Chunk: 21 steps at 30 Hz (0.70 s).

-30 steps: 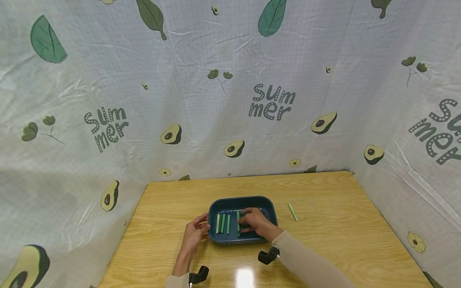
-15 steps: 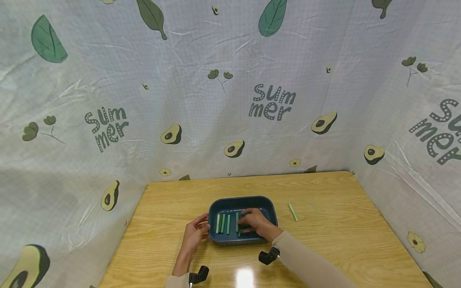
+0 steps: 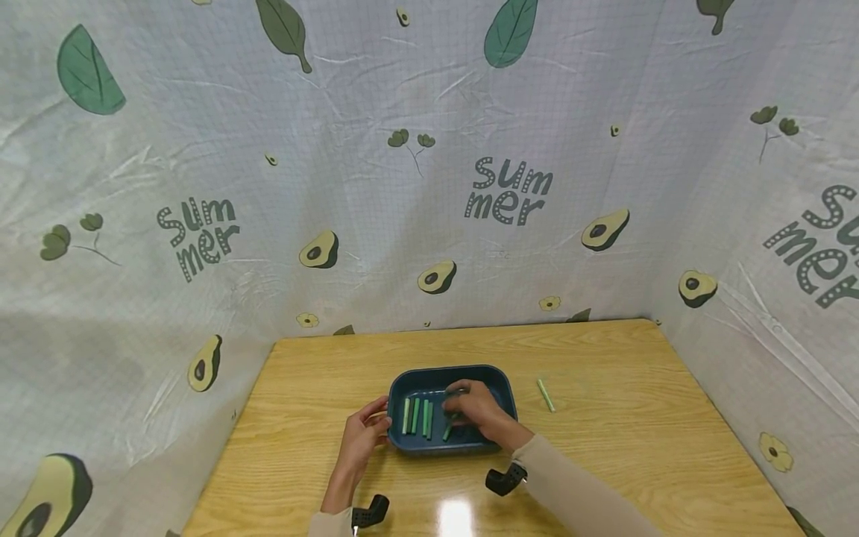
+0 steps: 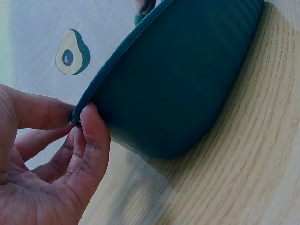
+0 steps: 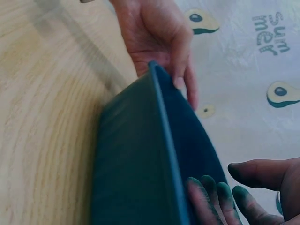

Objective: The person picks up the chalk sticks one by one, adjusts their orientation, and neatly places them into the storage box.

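From the head view, a dark blue plastic tray (image 3: 499, 384) sits on the pale wooden table (image 3: 624, 447). The left hand (image 3: 362, 435) holds the tray's left rim. The right hand (image 3: 473, 409) is inside the tray, its fingers over a green stick (image 3: 447, 429) that lies askew just right of a row of green sticks (image 3: 416, 416) set side by side in the tray's left half; whether the grip is closed on that stick I cannot tell. One more pale green stick (image 3: 546, 395) lies on the table, right of the tray and apart from it.

The left wrist view shows thumb and fingers pinching the tray's rim (image 4: 84, 105), steadying it.

The right wrist view shows the fingertips (image 5: 206, 194) reaching over the tray's near wall, loosely extended.

The step in hand seems to be lining up sticks in the tray. The next move likely calls for turning the crooked stick parallel to the row, then fetching the stray one outside the tray.
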Each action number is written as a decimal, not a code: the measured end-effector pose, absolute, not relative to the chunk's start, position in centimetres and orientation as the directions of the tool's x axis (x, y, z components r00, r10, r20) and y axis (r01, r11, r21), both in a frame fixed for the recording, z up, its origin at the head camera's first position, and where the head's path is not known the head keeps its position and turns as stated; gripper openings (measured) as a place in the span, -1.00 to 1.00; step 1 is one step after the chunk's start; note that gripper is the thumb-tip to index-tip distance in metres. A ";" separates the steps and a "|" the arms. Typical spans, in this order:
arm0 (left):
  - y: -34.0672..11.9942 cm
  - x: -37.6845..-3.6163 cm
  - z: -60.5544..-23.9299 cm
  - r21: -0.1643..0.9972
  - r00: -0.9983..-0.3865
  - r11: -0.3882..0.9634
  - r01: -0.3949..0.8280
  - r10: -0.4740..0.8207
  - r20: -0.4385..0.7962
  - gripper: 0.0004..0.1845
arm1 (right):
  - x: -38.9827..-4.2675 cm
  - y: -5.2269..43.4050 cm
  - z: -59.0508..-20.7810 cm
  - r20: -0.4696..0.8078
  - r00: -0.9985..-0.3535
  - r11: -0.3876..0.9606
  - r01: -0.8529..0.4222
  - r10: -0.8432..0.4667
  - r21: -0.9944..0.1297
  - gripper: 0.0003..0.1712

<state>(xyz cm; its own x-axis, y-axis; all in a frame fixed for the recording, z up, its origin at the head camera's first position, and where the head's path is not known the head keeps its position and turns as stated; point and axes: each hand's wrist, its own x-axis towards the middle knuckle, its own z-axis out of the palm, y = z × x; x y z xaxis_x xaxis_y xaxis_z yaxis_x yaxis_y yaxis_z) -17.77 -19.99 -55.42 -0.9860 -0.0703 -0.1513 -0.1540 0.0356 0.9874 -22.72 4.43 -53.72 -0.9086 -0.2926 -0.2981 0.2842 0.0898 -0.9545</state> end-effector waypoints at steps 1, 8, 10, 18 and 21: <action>-20.0 -17.8 -55.4 0.988 -0.986 0.037 -0.153 -0.070 -0.150 -0.50 | -22.7 4.5 -53.5 -0.290 -0.912 0.090 0.275 -0.291 -0.957 -0.46; -20.0 -17.7 -55.3 0.987 -0.985 0.035 -0.157 -0.071 -0.155 -0.50 | -22.4 5.5 -51.9 -0.239 -0.936 0.063 0.231 -0.259 -0.971 -0.49; -20.0 -17.7 -55.2 0.987 -0.985 0.035 -0.160 -0.073 -0.157 -0.50 | -22.4 5.9 -51.6 -0.229 -0.942 0.050 0.224 -0.244 -0.973 -0.50; -19.9 -17.8 -55.5 0.988 -0.986 0.042 -0.150 -0.075 -0.147 -0.51 | -22.3 7.7 -50.6 -0.192 -0.963 0.044 0.187 -0.189 -0.981 -0.57; -20.0 -17.7 -55.6 0.988 -0.986 0.041 -0.148 -0.078 -0.145 -0.51 | -22.1 8.3 -50.1 -0.183 -0.971 0.056 0.177 -0.156 -0.983 -0.60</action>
<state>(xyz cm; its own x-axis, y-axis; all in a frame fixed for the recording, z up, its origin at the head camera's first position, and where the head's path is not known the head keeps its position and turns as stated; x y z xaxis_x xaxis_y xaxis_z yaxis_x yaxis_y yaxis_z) -17.75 -19.97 -55.55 -0.9864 -0.0781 -0.1449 -0.1483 0.0406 0.9881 -22.10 8.30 -50.08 -0.9705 -0.1561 -0.1835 0.1768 0.0556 -0.9827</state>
